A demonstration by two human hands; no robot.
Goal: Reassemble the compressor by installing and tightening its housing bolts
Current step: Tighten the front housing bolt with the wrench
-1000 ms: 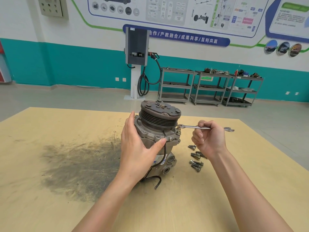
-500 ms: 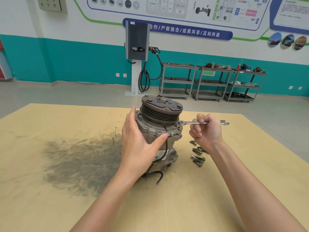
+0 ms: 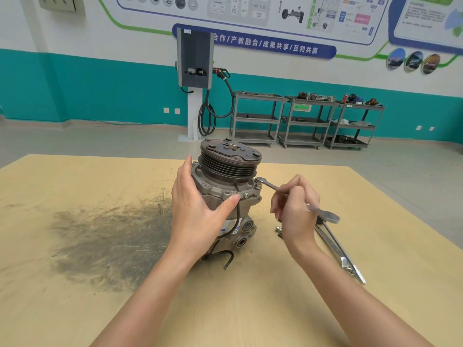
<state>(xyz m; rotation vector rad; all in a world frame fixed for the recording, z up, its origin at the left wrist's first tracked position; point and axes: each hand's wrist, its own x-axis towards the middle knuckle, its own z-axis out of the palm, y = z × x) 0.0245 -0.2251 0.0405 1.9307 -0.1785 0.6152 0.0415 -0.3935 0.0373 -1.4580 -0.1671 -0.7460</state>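
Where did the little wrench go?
In the head view the wrench is in the right hand, right of the compressor. Its far end sits at a bolt on the compressor's flange, just under the pulley.

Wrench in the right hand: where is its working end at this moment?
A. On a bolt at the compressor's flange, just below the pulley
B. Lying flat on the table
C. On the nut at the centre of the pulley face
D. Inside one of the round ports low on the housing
A. The right hand holds the wrench with its head on a flange bolt beside the compressor pulley, while the left hand steadies the body.
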